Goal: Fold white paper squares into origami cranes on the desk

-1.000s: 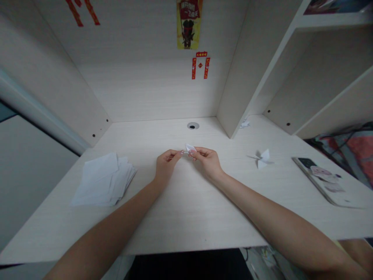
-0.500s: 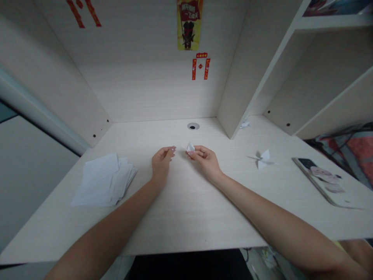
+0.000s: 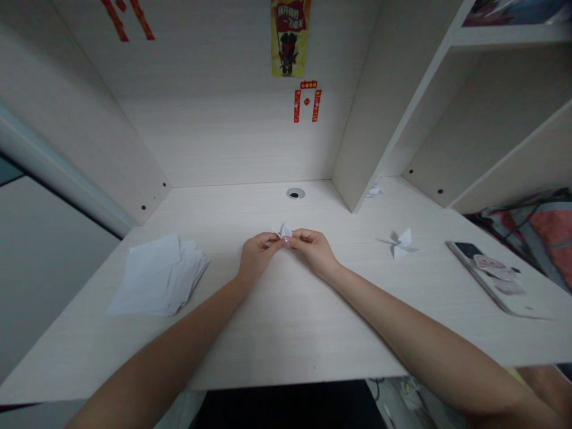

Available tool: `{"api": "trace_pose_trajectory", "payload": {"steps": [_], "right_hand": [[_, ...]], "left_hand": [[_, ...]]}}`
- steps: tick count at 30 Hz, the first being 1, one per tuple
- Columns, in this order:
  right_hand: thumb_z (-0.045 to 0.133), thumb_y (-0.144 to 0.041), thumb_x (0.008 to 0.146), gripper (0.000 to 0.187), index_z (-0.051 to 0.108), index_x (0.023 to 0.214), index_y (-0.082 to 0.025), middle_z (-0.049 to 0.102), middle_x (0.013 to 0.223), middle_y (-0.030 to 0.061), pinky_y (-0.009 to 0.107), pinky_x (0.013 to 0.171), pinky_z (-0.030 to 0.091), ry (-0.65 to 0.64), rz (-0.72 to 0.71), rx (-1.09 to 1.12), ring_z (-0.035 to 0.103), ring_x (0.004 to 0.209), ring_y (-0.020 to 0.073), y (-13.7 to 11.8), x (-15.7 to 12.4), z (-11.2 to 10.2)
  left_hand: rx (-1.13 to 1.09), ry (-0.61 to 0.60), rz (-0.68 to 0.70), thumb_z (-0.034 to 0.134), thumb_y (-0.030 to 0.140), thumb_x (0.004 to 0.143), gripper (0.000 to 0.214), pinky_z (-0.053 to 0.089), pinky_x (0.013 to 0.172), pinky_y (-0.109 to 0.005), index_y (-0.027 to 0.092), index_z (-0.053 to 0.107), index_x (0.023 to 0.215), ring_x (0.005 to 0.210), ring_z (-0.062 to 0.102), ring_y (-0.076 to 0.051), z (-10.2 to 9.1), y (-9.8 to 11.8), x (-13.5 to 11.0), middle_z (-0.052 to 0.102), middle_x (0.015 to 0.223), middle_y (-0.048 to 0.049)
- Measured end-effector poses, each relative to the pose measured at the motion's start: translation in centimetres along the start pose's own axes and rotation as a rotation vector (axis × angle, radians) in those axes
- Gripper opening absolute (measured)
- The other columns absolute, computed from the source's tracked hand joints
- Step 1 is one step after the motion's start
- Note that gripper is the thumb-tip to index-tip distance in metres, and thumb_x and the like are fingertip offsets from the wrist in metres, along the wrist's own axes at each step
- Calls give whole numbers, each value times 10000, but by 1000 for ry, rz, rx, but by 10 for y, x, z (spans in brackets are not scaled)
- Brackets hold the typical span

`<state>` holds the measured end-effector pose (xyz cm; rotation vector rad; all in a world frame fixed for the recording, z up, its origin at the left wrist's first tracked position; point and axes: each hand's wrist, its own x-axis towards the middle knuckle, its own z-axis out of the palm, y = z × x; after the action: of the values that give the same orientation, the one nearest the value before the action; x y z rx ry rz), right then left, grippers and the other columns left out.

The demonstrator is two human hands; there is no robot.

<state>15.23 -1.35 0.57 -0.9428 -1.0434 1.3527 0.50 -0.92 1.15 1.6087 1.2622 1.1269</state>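
A small folded white paper piece (image 3: 284,230) is pinched between both of my hands above the middle of the pale wooden desk (image 3: 286,322). My left hand (image 3: 256,256) grips it from the left with closed fingertips. From the right, my right hand (image 3: 314,250) holds it with fingers curled. Only the top corner of the paper shows above my fingers.
A loose stack of white paper sheets (image 3: 158,275) lies at the left. A finished folded paper figure (image 3: 400,243) sits at the right, another small one (image 3: 374,190) by the shelf divider. A phone (image 3: 496,277) lies at far right. A cable hole (image 3: 295,193) is behind my hands.
Half a second ago my left hand had let go and drawn slightly left; now it has come back and pinches the paper together with my right hand.
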Motion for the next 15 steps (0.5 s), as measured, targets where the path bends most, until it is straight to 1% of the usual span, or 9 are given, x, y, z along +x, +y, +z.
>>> {"api": "trace_pose_trajectory", "payload": {"steps": [2,4,8,10,12,15], "right_hand": [[803,-364,535,234,719,674,-196,659,629,-11,261,618,398,-6,26,3,520,577,110,2,2,-2],[770,-389,586,216,725,663,-192,655,624,-4,265,613,386,-19,20,-8,508,578,111,4,3,-3],[698,-415,678,240,710,599,-189,620,585,-6,268,611,372,-24,-75,-78,497,582,112,5,4,-5],[705,-393,675,203,719,625,-197,615,586,-12,264,611,372,0,-124,-126,499,587,112,5,4,-6],[721,-379,655,176,731,679,-205,643,622,-7,264,613,385,26,-135,-145,512,595,115,5,4,-5],[739,-375,633,229,737,792,-211,700,749,21,270,619,415,69,-139,-157,551,630,131,5,4,-5]], "left_hand": [[8,-12,0,666,414,696,254,430,636,-240,165,709,679,679,599,-151,-1,-2,0,687,709,-17],[-18,-12,-13,648,414,715,265,428,654,-247,159,713,684,678,592,-152,-2,-4,1,688,706,-22],[-128,-20,-29,652,419,713,277,426,681,-243,147,703,727,703,580,-145,-1,-6,3,682,745,-20],[-157,-52,-42,661,430,706,290,406,633,-225,141,682,720,670,553,-127,0,-8,4,646,711,-4],[-162,-71,-50,659,438,709,299,371,581,-209,139,652,700,620,509,-105,0,-9,5,589,655,18],[-141,-74,-47,656,442,714,314,326,544,-200,139,599,653,573,443,-82,0,-10,5,499,596,41]]}}
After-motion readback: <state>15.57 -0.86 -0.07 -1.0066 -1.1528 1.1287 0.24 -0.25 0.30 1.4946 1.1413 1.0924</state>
